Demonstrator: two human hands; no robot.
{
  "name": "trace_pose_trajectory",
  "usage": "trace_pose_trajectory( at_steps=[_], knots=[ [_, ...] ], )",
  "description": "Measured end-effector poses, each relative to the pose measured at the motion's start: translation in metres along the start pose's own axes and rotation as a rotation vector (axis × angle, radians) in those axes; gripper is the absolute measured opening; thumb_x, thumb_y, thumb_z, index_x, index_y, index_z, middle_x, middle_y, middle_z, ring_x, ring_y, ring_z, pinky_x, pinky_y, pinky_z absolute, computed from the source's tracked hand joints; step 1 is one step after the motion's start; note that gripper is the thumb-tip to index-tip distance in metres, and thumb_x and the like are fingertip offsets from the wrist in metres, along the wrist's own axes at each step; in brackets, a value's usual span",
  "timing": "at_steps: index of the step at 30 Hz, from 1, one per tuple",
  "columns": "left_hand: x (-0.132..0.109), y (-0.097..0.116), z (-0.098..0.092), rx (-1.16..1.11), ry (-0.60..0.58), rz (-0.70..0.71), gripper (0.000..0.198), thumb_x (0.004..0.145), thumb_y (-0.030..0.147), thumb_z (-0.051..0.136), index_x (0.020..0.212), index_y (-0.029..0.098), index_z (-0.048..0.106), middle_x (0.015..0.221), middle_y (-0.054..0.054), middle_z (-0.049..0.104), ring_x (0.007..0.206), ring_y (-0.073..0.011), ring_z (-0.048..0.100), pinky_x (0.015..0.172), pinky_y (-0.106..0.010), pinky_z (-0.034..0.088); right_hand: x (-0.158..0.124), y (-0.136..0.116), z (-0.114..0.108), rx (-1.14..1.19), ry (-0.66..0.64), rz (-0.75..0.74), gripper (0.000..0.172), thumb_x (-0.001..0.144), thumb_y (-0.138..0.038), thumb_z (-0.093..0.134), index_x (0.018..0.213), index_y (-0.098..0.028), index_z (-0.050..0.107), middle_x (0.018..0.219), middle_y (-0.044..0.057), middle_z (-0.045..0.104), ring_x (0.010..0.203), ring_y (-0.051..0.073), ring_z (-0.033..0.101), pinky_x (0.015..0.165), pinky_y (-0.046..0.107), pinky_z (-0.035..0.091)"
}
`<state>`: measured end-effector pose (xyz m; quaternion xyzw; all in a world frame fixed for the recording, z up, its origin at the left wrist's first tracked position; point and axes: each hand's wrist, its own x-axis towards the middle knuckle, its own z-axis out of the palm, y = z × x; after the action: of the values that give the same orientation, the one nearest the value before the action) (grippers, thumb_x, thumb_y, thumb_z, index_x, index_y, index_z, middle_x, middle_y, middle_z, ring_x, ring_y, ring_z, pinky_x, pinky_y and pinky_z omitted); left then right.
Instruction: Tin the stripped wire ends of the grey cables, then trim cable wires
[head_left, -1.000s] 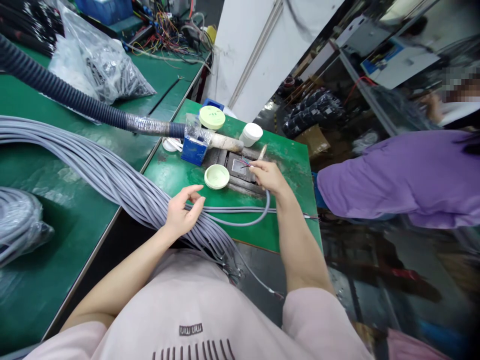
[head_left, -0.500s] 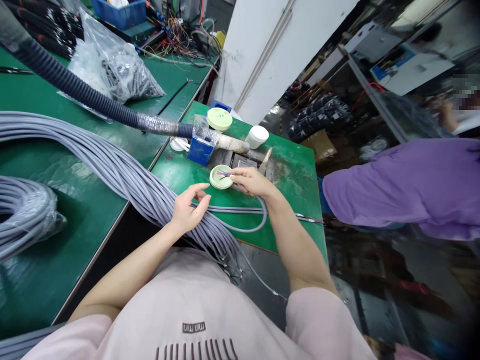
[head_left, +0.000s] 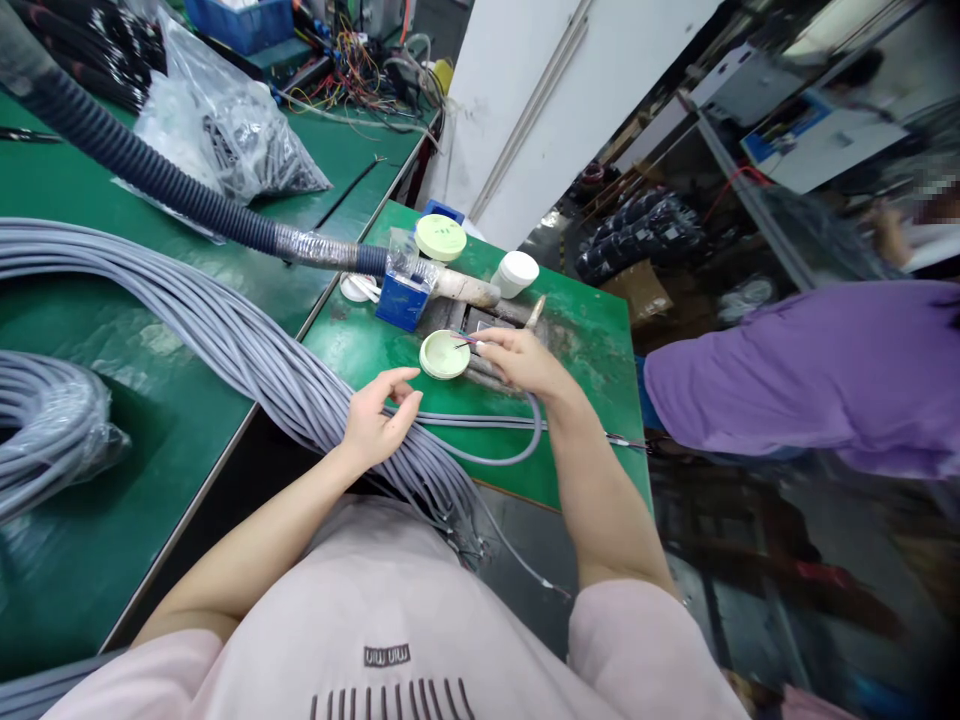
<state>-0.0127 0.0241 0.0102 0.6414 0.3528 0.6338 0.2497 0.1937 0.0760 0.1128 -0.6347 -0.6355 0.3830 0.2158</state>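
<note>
Pinched in my right hand (head_left: 521,360) is the end of a grey cable (head_left: 534,420), with thin coloured wires (head_left: 466,342) fanning out past the fingertips. Those wire ends hover over the right rim of a small pale-green tub (head_left: 444,362) with cream-coloured insides. My left hand (head_left: 381,415) hovers beside the large bundle of grey cables (head_left: 247,350), thumb and forefinger apart, nothing between them. The held cable loops back leftward toward the bundle. Just behind the tub lies a dark metal fixture (head_left: 487,318), partly covered by my right hand.
A ribbed hose (head_left: 172,185) runs to a pale nozzle (head_left: 469,288) beside a blue box (head_left: 402,300). A white jar (head_left: 516,272) and a green lid (head_left: 440,237) stand behind. A person in a purple top (head_left: 810,380) is at the right. A coiled cable (head_left: 52,430) lies left.
My right hand has shifted slightly right, drawing the wire ends from the middle of the tub to its right rim. My left hand is almost still.
</note>
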Motion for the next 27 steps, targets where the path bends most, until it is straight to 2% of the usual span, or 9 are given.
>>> trace_pose_trajectory(
  at_steps=[4, 8, 16, 23, 27],
  knots=[
    [0.0, 0.0, 0.0, -0.005, 0.003, 0.016, 0.023, 0.084, 0.017, 0.059, 0.106, 0.016, 0.061, 0.07, 0.002, 0.062, 0.061, -0.0077, 0.058, 0.066, -0.02, 0.05, -0.005, 0.005, -0.018, -0.012, 0.192, 0.036, 0.041, 0.083, -0.024, 0.051, 0.118, -0.006, 0.062, 0.036, -0.009, 0.037, 0.03, 0.006, 0.029, 0.035, 0.018, 0.02],
    [0.0, 0.0, 0.001, -0.006, 0.007, 0.013, 0.023, 0.083, 0.017, 0.06, 0.106, 0.016, 0.061, 0.071, 0.002, 0.063, 0.062, -0.0079, 0.059, 0.066, -0.021, 0.05, 0.008, 0.024, -0.026, -0.03, 0.285, 0.119, 0.042, 0.081, -0.022, 0.051, 0.118, -0.005, 0.063, 0.036, -0.008, 0.039, 0.029, 0.007, 0.03, 0.034, 0.019, 0.022],
    [0.0, -0.001, 0.001, 0.003, -0.001, 0.0, 0.023, 0.084, 0.019, 0.059, 0.106, 0.017, 0.062, 0.07, 0.002, 0.063, 0.062, -0.0088, 0.059, 0.066, -0.022, 0.051, 0.033, 0.059, -0.027, -0.084, 0.309, 0.156, 0.04, 0.079, -0.022, 0.05, 0.112, -0.006, 0.067, 0.035, -0.007, 0.039, 0.029, 0.008, 0.032, 0.034, 0.019, 0.024],
    [0.001, 0.0, 0.001, 0.004, 0.003, 0.011, 0.023, 0.084, 0.019, 0.059, 0.106, 0.017, 0.062, 0.07, 0.002, 0.063, 0.061, -0.0084, 0.06, 0.066, -0.022, 0.051, 0.038, 0.063, -0.026, -0.101, 0.304, 0.166, 0.037, 0.079, -0.02, 0.051, 0.109, -0.005, 0.068, 0.034, -0.008, 0.038, 0.029, 0.007, 0.032, 0.034, 0.019, 0.025],
    [0.001, 0.0, 0.001, 0.003, -0.002, 0.004, 0.023, 0.084, 0.019, 0.06, 0.106, 0.017, 0.062, 0.07, 0.002, 0.063, 0.062, -0.0084, 0.06, 0.067, -0.022, 0.051, 0.033, 0.055, -0.026, -0.096, 0.309, 0.169, 0.039, 0.081, -0.019, 0.049, 0.112, -0.004, 0.066, 0.033, -0.008, 0.038, 0.028, 0.008, 0.032, 0.032, 0.019, 0.023]
  ],
)
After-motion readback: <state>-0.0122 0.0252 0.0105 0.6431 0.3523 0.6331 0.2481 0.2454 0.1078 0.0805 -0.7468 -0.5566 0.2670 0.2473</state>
